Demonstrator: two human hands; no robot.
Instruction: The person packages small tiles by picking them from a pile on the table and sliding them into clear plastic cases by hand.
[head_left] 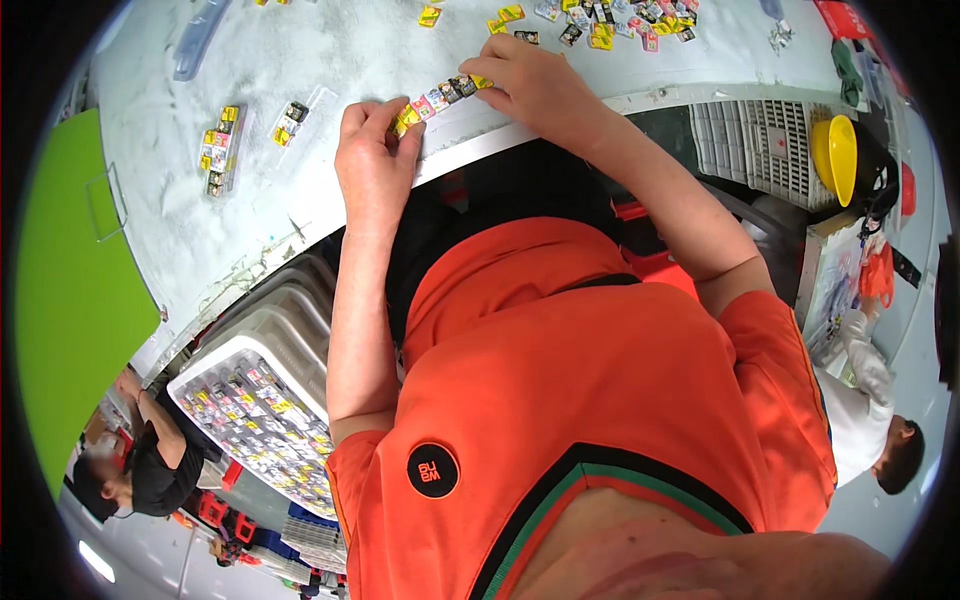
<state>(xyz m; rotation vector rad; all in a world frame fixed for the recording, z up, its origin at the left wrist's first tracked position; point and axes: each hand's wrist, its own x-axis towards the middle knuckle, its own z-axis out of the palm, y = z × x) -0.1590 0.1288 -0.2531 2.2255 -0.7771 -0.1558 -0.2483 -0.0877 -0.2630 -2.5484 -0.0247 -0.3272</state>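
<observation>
A row of small printed blocks (438,99), in yellow, pink, white and black, stretches between my two hands near the table's front edge. The fingers of my left hand (378,155) are closed on the row's left end, where the blocks are yellow. At the other end, my right hand (530,88) pinches the row between thumb and fingers. Farther back on the white table (290,45) lies a loose pile of similar blocks (600,22). To the left are a filled clear plastic case (220,152) and a partly filled clear case (292,122).
A lidless-looking white bin of blocks (255,410) stands below the table at left. At right are a white plastic basket (770,145) and a yellow scoop (834,160). A green board (70,290) borders the far left. Two other people (165,445) appear at the sides.
</observation>
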